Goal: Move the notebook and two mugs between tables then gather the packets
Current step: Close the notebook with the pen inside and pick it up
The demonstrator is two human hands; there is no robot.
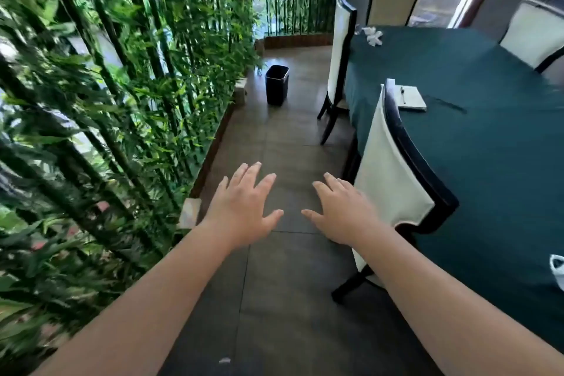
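My left hand point(244, 207) and my right hand point(341, 210) are stretched out side by side over the dark tiled floor, palms down, fingers spread, holding nothing. To the right stands a round table with a teal cloth point(488, 146). A white notebook point(410, 98) with a pen on it lies near the table's left edge, behind a chair back. Small white packets point(373, 35) lie in a heap at the table's far edge. Part of a white mug point(558, 272) shows at the right edge of the view.
White-backed chairs with dark frames ring the table; the nearest chair point(393, 180) is just right of my right hand. A bamboo hedge point(122, 101) walls the left side. A black bin point(277, 85) stands in the aisle ahead.
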